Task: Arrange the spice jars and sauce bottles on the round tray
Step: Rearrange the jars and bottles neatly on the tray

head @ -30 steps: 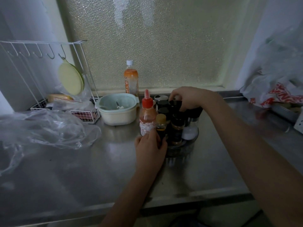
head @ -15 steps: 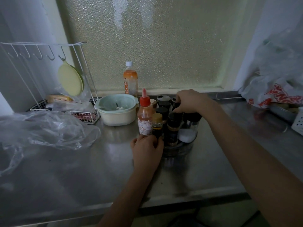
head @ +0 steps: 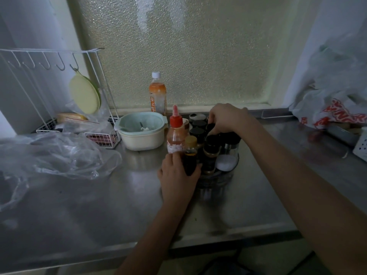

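Hands are both on the cluster already, so here's how it lies. Nearest the front edge of the surface point(head: 111, 207), the left hand point(head: 177, 176) is wrapped around the base of the small dark sauce bottle point(head: 190, 153) with the tan cap, which stands upright at the tray's near-left side. Just left of it and touching the fingers is the red-capped squeeze bottle point(head: 175, 133), also upright; can't tell if that one sits on the round tray point(head: 215, 179) or just beside it. Behind them, the black-lidded spice jars point(head: 211, 147) are packed tight on the tray, with the salt jar point(head: 228, 155) at its right. Farther back, the right hand point(head: 225, 119) is closed over a jar top at the far side. So I'd guess the left one does the next nudge, pushing rightward into the pack.
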